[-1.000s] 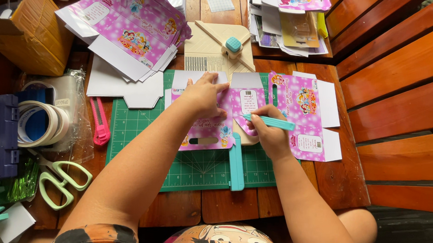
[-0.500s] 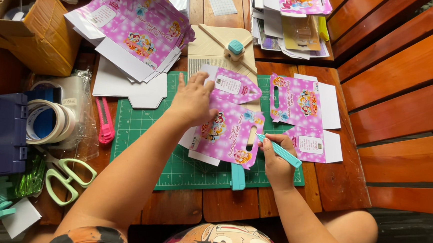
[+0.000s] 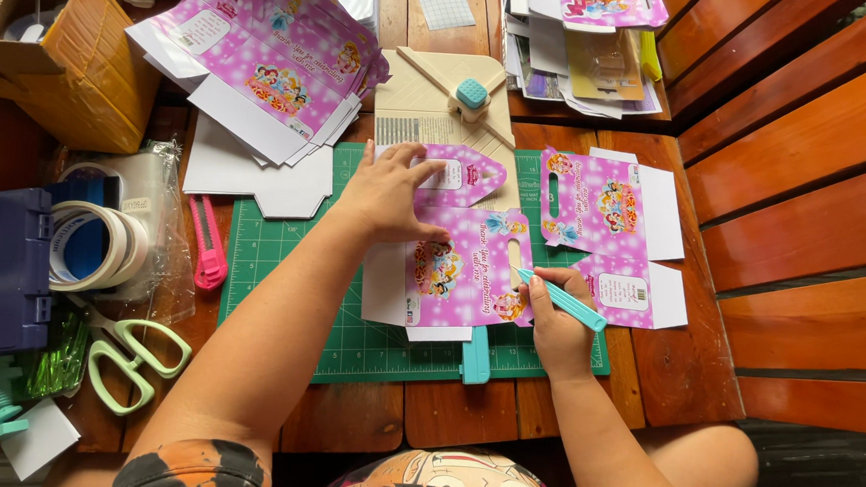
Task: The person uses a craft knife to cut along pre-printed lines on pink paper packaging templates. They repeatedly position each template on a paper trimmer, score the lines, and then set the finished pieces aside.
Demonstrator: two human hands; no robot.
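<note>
Two hands are at work on one flat pink printed box blank (image 3: 462, 265), which lies on the green cutting mat (image 3: 281, 264) near the middle of the tabletop (image 3: 666, 368). I see my left hand (image 3: 391, 193) spread flat, fingers apart, pressing down on the far part of the blank beside its arched tab. My right hand (image 3: 558, 326) is closed around a teal craft knife (image 3: 562, 300), whose tip meets the blank's right edge. A teal ruler (image 3: 476, 354) pokes out from under the blank at the near edge of the mat.

Just right of the blank lies a second pink blank (image 3: 609, 234), opened out flat, partly on the mat and partly on the wood. Far of the mat sits a beige paper trimmer (image 3: 432, 103) with a teal slider (image 3: 472, 93). To the far left a fanned stack of pink blanks (image 3: 264, 53) rests on plain white card, and another pile of printed sheets (image 3: 591, 33) sits at the far right.

Left of the mat I see a pink utility knife (image 3: 207, 245), then rolls of tape (image 3: 92, 243) in clear wrap, a dark blue case (image 3: 11, 268), and pale green scissors (image 3: 131, 350) nearer to me. A cardboard box (image 3: 59, 45) stands open at the far left corner. Wooden slats (image 3: 807, 196) run along the right side.
</note>
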